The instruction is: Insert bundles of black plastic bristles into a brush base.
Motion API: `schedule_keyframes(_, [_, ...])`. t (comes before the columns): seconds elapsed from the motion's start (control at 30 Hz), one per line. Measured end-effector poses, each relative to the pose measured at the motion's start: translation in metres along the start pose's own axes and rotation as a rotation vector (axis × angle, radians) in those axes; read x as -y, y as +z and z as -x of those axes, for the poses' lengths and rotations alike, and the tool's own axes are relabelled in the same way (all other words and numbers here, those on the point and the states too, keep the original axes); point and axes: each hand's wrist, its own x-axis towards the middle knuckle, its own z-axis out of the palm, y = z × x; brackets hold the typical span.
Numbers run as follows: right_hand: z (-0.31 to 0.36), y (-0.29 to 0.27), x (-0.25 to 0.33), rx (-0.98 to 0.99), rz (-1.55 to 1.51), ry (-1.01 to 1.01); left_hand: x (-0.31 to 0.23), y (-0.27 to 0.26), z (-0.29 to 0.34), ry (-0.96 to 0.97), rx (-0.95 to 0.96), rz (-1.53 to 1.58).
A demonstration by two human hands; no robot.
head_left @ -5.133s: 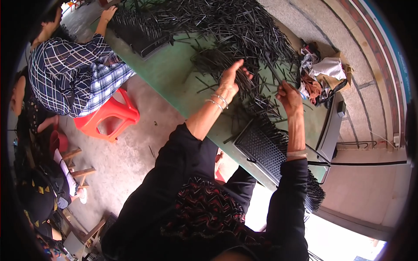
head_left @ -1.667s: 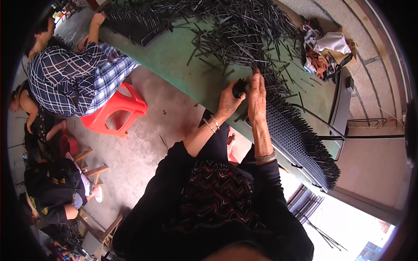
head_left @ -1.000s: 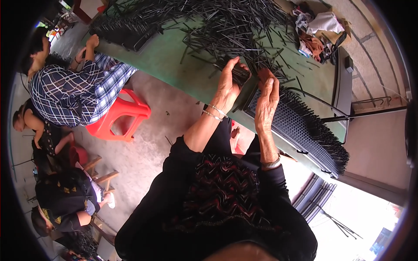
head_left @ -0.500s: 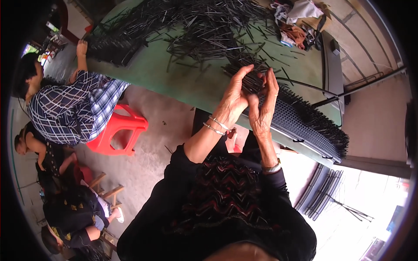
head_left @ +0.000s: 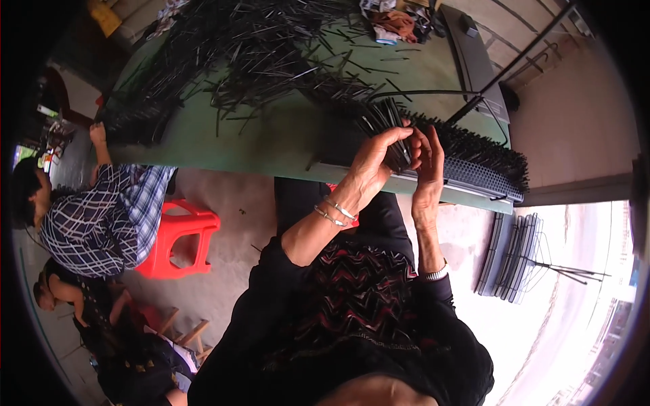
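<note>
A fanned bundle of thin black strips (head_left: pixel 391 132) is gripped in my left hand (head_left: pixel 371 157), its thumb laid across them. My right hand (head_left: pixel 428 177) is close against the bundle's right side, one finger stretched up and others bent; whether it touches the strips I cannot tell. Beneath and to the right of my hands, a long dark panel full of small holes (head_left: pixel 482 178) lies along the near edge of the green table (head_left: pixel 233 145). Black strips stand upright like bristles (head_left: pixel 477 145) along its far side.
A large heap of loose black strips (head_left: pixel 264 61) spreads over the table. Crumpled cloths (head_left: pixel 396 26) lie at the back. A thin black rod frame (head_left: pixel 467 105) rises beyond the panel. At left, a person in a checked shirt (head_left: pixel 95 223) sits by a red stool (head_left: pixel 181 240); grey panels (head_left: pixel 508 260) lean at right.
The bundle has tilted and fanned out in my left hand. My right hand has drawn back slightly from cupping it, its fingers now bent. The whole view has turned.
</note>
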Motion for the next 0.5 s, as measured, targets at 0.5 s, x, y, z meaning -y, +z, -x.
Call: schedule_keyframes(0.5, [0.025, -0.085, 0.027, -0.107, 0.092, 0.526, 0.079, -0.014, 0.018, -0.199, -0.009, -0.506])
